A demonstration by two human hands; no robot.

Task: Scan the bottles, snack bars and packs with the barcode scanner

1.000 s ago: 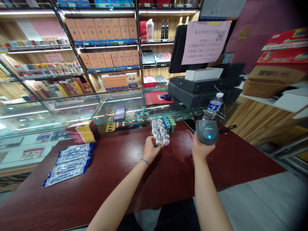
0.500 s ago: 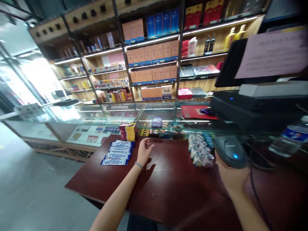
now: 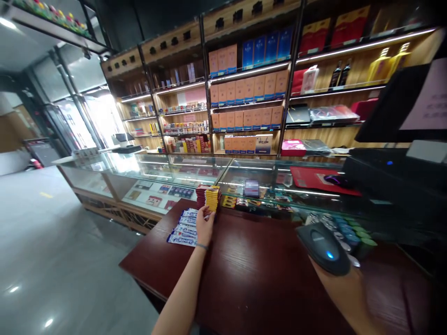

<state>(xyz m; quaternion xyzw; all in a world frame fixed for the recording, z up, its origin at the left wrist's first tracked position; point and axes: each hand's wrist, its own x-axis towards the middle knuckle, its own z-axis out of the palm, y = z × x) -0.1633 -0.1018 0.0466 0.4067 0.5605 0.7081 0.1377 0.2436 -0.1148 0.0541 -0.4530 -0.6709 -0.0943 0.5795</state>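
Note:
My left hand [image 3: 205, 226], with a thin band at the wrist, reaches to the near side of a stack of yellow and dark-red packets [image 3: 211, 197]. Its thumb and fingers are a little apart and appear to touch the lower packets; I see nothing lifted. Blue-and-white sachets [image 3: 184, 231] lie in an overlapping row just left of that hand, which covers their right ends. In my right hand [image 3: 344, 291] is a dark barcode scanner [image 3: 323, 247] with a blue light, raised above the table. Behind it, small cans with silver, blue and green tops [image 3: 349, 228] stand in rows, partly hidden.
The dark-red wooden table [image 3: 251, 274] meets a glass display counter [image 3: 188, 170]. A red mat [image 3: 310, 179] with a computer mouse [image 3: 335, 180] lies on the glass. Right stand a black monitor [image 3: 387, 107] and black machine [image 3: 377, 186]. Shelves of boxes and bottles line the wall.
My left hand has moved from the table's middle to the packet stack. The scanner has moved in front of the cans. The view has turned left.

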